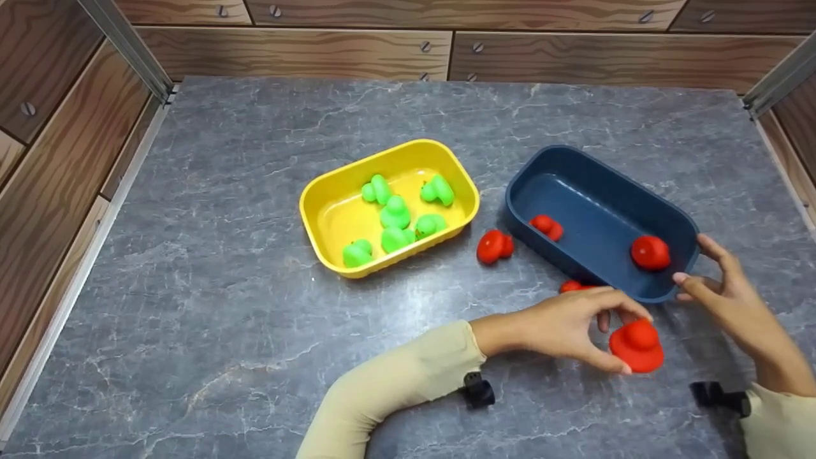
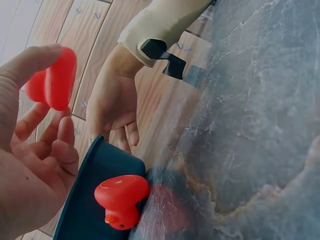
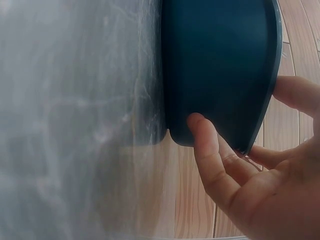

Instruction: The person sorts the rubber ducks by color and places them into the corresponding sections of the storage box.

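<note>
My left hand [image 1: 567, 325] pinches a red rubber duck [image 1: 639, 347] between thumb and fingers, above the table in front of the dark blue bin [image 1: 593, 236]. In the left wrist view, that duck [image 2: 62, 80] hangs from the thumb and fingertips. At the bin's near right corner, my right hand [image 1: 733, 293] holds the rim and outer wall, thumb and fingers curved round it. Inside the bin lie two red ducks, one toward the left [image 1: 546, 227], the other near the right end [image 1: 650, 253]. A further red duck [image 1: 574, 286], partly hidden by my left hand, lies against the bin's near side.
Another red duck [image 1: 494, 247] sits on the table between the two bins. Left of it stands a yellow bin [image 1: 331, 185] with several green ducks [image 1: 395, 212] in it. Wood-patterned panels [image 1: 293, 54] border the grey marbled table [image 1: 223, 306].
</note>
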Demonstrator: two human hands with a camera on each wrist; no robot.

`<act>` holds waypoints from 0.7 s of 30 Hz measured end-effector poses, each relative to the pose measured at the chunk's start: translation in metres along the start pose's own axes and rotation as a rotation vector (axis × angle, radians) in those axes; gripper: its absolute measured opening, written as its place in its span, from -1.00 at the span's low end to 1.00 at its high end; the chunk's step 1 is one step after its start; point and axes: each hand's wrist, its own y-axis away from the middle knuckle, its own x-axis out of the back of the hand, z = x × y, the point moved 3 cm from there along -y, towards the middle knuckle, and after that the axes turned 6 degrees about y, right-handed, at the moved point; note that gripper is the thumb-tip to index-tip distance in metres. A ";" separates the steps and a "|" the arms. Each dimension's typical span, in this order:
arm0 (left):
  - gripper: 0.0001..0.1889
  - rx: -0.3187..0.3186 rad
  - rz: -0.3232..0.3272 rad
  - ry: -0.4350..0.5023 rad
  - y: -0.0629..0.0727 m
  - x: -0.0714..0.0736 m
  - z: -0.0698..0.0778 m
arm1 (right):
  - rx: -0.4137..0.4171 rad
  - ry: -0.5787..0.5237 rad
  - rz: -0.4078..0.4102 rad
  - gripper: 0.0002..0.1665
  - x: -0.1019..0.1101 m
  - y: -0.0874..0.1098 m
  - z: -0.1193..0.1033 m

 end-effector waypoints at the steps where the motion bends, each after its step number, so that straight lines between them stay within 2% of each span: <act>1: -0.32 -0.013 0.021 0.007 0.000 0.001 0.000 | 0.002 -0.009 0.001 -0.12 0.000 0.000 0.000; 3: -0.33 -0.032 0.060 0.014 0.001 0.002 0.001 | 0.008 -0.044 0.001 -0.13 0.000 0.000 0.001; 9: -0.32 -0.066 0.149 0.014 0.003 0.009 0.005 | 0.034 -0.243 -0.004 -0.12 -0.001 -0.001 0.003; 11: -0.31 -0.070 0.178 0.011 0.003 0.014 0.007 | 0.038 -0.255 -0.007 -0.12 -0.001 -0.002 0.003; 13: -0.31 -0.078 0.212 0.016 0.004 0.021 0.009 | 0.034 -0.246 -0.007 -0.11 -0.001 -0.002 0.003; 18: -0.31 -0.101 0.303 0.051 0.005 0.040 0.015 | 0.010 -0.083 -0.009 -0.11 0.000 -0.001 0.000; 21: -0.32 -0.108 0.335 0.068 0.006 0.050 0.018 | 0.002 0.002 -0.016 -0.10 0.001 0.000 -0.002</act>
